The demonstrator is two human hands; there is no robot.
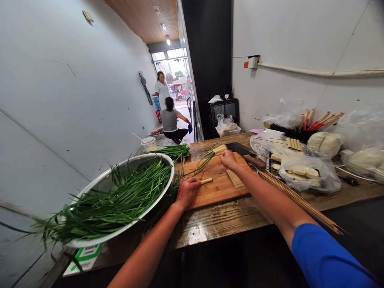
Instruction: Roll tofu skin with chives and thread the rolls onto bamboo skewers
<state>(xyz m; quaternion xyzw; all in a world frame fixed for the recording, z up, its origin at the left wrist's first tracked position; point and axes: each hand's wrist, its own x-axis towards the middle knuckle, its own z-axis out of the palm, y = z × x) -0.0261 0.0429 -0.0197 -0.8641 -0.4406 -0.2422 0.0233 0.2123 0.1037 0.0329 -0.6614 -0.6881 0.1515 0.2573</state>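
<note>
Taking the brown rectangular wooden cutting board [216,193] as the clock, with twelve farthest from the person, the left hand [188,187] is at nine o'clock, its fingers closed on one end of a slim, pale yellow cylindrical roll [207,181]. The roll looks smooth and straight, its free end pointing toward three over the board; whether it touches the wood, I cannot tell.

The right hand [228,159] is at one o'clock with fingers curled inward; whether they grip anything, I cannot tell. Just beyond, at twelve, lies a cluster of thicker pale yellow rolls [220,149], with long thin green stalks [205,162] trailing from it toward eight. At three, a flat beige sheet [235,179] with straight edges lies on the board.

Off the board, at nine, a large white oval basin [171,168] is heaped with long, dark green leafy stems [120,196]. At four, a bundle of thin tan wooden skewers [297,196] lies across the worn brown wooden desk [204,228]. At two, short yellow rolls [293,144] sit side by side near a clear plastic bag [325,176].
</note>
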